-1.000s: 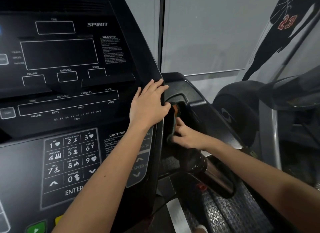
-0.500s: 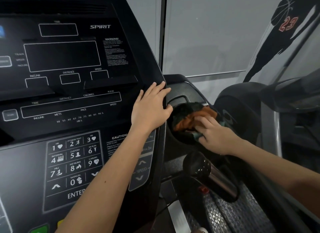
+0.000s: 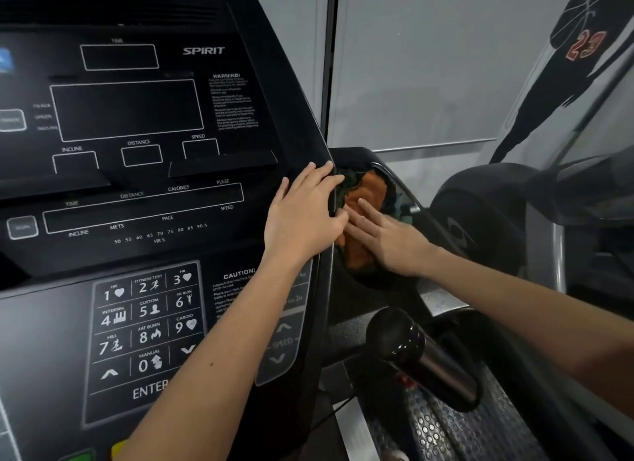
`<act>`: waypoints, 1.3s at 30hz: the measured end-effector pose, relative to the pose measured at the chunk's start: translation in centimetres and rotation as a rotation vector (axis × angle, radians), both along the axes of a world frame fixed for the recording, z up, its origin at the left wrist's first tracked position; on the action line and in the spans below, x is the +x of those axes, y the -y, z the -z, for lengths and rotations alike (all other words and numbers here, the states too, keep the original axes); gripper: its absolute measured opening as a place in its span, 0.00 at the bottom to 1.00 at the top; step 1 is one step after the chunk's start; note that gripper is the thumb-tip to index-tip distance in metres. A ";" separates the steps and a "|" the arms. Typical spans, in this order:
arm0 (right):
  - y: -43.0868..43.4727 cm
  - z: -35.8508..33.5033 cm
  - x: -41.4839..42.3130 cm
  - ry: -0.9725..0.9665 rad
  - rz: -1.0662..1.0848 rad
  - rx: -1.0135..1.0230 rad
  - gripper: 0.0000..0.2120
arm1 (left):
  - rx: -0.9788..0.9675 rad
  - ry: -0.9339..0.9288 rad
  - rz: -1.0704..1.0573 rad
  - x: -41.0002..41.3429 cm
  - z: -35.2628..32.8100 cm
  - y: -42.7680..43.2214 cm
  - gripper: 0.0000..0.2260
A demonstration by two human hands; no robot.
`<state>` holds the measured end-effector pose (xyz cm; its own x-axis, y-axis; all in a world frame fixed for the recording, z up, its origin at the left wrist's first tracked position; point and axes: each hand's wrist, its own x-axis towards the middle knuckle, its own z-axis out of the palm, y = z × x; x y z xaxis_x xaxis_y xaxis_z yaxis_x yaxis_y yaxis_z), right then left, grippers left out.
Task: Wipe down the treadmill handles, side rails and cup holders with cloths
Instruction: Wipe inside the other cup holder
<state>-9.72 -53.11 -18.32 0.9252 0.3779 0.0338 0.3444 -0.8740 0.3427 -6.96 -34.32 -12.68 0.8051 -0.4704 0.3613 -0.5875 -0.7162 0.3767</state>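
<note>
At the bottom of the frame two bare forearms reach up and away from the camera. At lower left is the treadmill's numbered keypad [image 3: 147, 327], and at lower right of centre a handle [image 3: 422, 354] with a black tip and chrome shaft points toward the camera. Mid-frame, the left hand [image 3: 302, 217] lies flat on the right edge of the black console [image 3: 137, 117], fingers straight and slightly spread, holding nothing. Just to its right, the right hand [image 3: 387, 237] presses with straight, extended fingers on an orange and dark green cloth [image 3: 368, 193], which is bunched inside the cup holder [image 3: 377, 284] beside the console. Right of that stands another dark machine [image 3: 480, 213]. Beyond is a pale wall, with a black figure numbered 23 [image 3: 583, 45] at upper right.
</note>
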 end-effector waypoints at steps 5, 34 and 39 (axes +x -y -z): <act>2.7 -0.8 -1.5 -0.030 0.179 0.086 0.29 | 0.006 -0.021 0.014 -0.2 -0.1 -0.1 0.23; -4.6 0.8 0.8 -0.067 0.406 0.949 0.24 | 0.010 -0.019 0.033 -0.1 0.0 -0.2 0.24; -3.5 0.4 1.0 0.020 0.445 0.999 0.21 | 0.007 -0.017 0.027 0.0 0.1 -0.1 0.24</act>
